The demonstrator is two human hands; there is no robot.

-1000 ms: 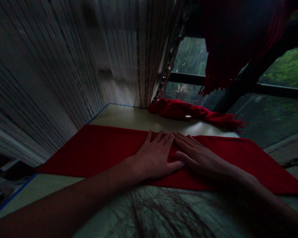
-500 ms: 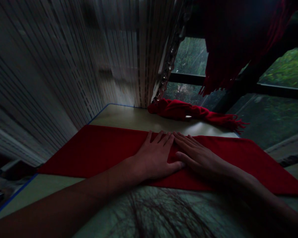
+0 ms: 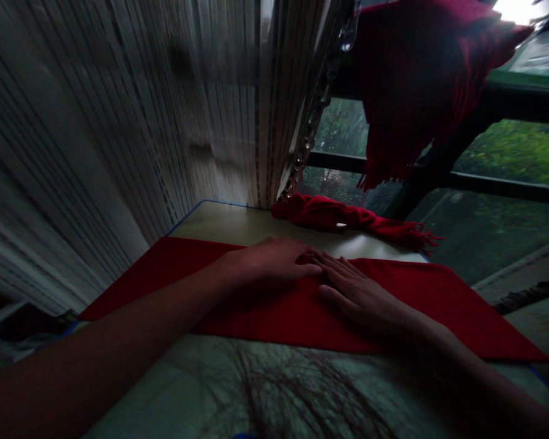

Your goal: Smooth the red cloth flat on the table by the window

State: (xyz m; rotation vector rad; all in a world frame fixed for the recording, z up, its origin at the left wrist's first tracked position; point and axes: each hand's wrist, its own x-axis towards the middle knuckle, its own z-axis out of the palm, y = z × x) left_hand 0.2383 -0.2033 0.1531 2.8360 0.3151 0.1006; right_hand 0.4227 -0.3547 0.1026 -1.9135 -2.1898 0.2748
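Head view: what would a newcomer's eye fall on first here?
Probably the long, flat red cloth spread across the pale, blue-edged table, with the bare right hand laid flat on its middle and the bare left hand arched beside it. Next, likely the bunched red fringed scarf along the table's far side, and the dark red fringed fabric hanging before the window at upper right.

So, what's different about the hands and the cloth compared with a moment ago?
The left hand is no longer splayed flat; it has turned, fingers swinging rightward toward the right hand. Whether it grips anything is unclear. The view tipped up slightly. Unchanged: the right hand lies flat on the red cloth, with the bunched red scarf beyond.
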